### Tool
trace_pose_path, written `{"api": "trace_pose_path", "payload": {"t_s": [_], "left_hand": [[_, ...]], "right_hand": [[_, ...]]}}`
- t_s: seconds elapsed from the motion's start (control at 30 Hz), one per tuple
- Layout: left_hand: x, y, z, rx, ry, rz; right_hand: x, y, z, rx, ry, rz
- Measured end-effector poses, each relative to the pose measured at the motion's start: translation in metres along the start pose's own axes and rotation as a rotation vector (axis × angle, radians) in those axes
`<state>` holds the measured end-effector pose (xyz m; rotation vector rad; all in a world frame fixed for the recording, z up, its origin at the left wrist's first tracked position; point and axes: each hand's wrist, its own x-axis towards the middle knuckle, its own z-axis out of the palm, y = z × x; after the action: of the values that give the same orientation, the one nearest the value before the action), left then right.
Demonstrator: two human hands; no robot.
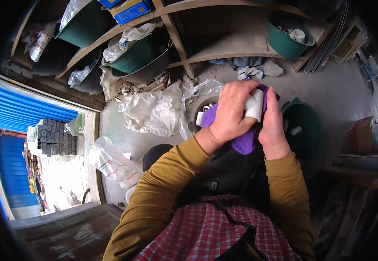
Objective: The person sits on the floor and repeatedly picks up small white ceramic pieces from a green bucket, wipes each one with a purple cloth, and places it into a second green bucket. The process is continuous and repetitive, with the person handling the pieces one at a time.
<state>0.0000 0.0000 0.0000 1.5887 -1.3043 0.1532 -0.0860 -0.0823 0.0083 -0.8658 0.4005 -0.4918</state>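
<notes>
I am wiping a white plastic pipe elbow (254, 105) with a purple cloth (245, 141).
My left hand (232, 113) is gripping the elbow, fingers curled; my right hand (272, 126) is pressing the cloth, fingers together.

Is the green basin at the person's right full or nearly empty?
Nearly empty: the round green plastic basin shows mostly bare bottom, with one small white fitting.

Green basins (290, 43) sit on wooden shelves (223, 48), crumpled plastic bags (152, 111) below, perhaps holding fittings.
</notes>
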Motion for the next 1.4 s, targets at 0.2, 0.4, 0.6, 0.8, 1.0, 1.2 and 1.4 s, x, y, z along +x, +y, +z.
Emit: {"api": "trace_pose_path", "payload": {"t_s": [0.2,0.4,0.6,0.8,1.0,1.2,1.4], "left_hand": [[-0.001,-0.014,0.027,0.005,0.202,0.017],[-0.001,-0.011,0.029,-0.482,0.008,-0.436],[-0.011,-0.014,0.028,-0.238,-0.289,-0.383],[-0.019,-0.019,0.036,-0.023,-0.085,-0.341],[-0.01,-0.03,0.019,0.004,-0.071,-0.453],[0.0,-0.032,-0.018,0.427,0.011,-0.192],[0.002,-0.024,-0.019,0.345,-0.036,0.142]], "right_hand": [[-0.008,-0.001,-0.005,-0.035,0.052,-0.116],[-0.027,0.016,-0.002,-0.366,-0.064,-0.318],[-0.01,-0.004,-0.008,0.3,0.072,-0.04],[-0.024,0.022,0.0,0.033,0.055,-0.187],[-0.046,0.04,0.005,-0.457,-0.035,-0.189],[-0.035,0.021,-0.006,-0.237,0.049,-0.258],[-0.019,0.014,-0.017,-0.704,-0.232,-0.481]]}}
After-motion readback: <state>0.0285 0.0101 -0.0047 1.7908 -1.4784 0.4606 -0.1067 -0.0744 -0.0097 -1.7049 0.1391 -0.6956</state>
